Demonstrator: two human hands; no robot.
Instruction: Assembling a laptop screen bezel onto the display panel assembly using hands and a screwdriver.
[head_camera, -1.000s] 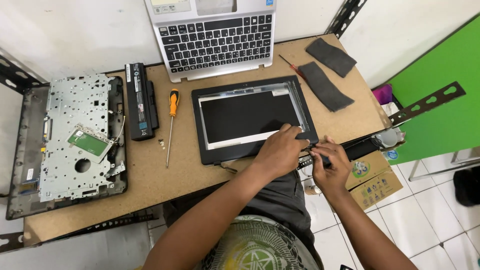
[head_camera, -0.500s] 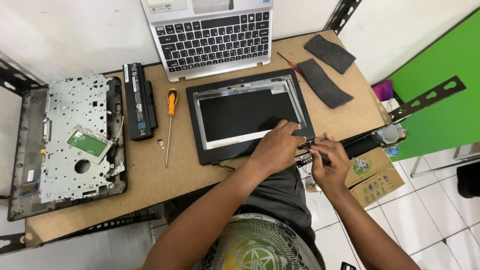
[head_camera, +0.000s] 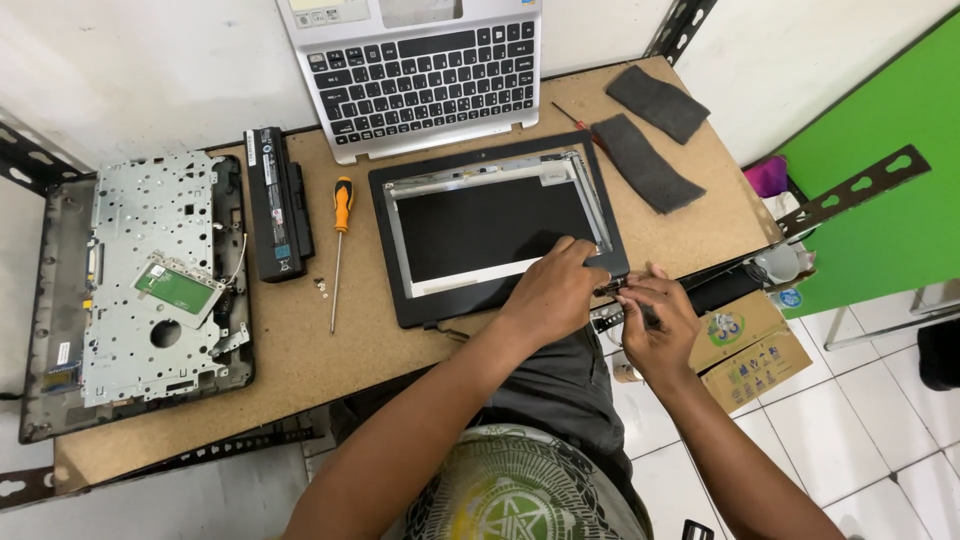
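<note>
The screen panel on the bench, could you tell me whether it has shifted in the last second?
Yes. The screen panel has slid toward the silver keyboard; the gap between them has closed, and its far corner now reaches the grey pad.

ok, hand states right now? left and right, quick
Left hand: pressed palm-down on the near right corner of the screen assembly.
Right hand: fingers closed at that corner's hinge; what they pinch cannot be told.

A brown particleboard tabletop (head_camera: 300, 360) sits on a frame of dark slotted metal rails (head_camera: 30, 160), pushed up against a plain white wall (head_camera: 130, 70). To the right stands a bright green panel (head_camera: 880, 110). Below it the floor (head_camera: 860, 440) is laid with white tiles and dark grout lines. The light is even and soft, with only faint shadows.
</note>
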